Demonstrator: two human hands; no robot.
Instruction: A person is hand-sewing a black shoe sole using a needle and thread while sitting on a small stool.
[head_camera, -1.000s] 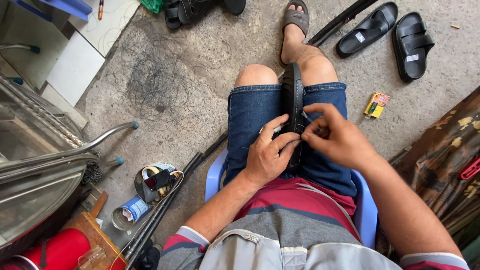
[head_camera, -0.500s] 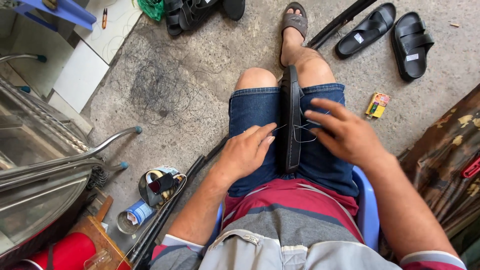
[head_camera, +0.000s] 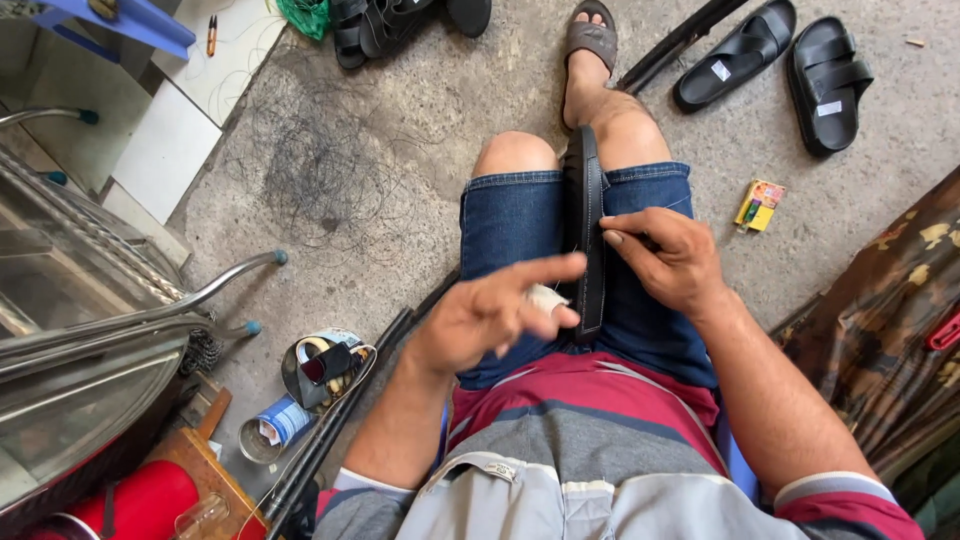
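Black sandal on edge between our knees, both hands working over it.

We've got the black sandal (head_camera: 588, 235) wedged upright between our thighs, sole edge facing up, resting on the denim shorts (head_camera: 515, 225). Our right hand (head_camera: 672, 262) sits against its right side, fingers curled and pinched on something thin; can't tell exactly what, looks like thread. Our left hand (head_camera: 495, 312) floats just left of the sandal, open with fingers spread, one finger wrapped in white tape, gripping nothing. On the concrete floor (head_camera: 400, 130) lies a pair of black slides (head_camera: 780, 65) up top, a small yellow packet (head_camera: 760, 205) near our right knee, and a tin can (head_camera: 272, 428) down left.
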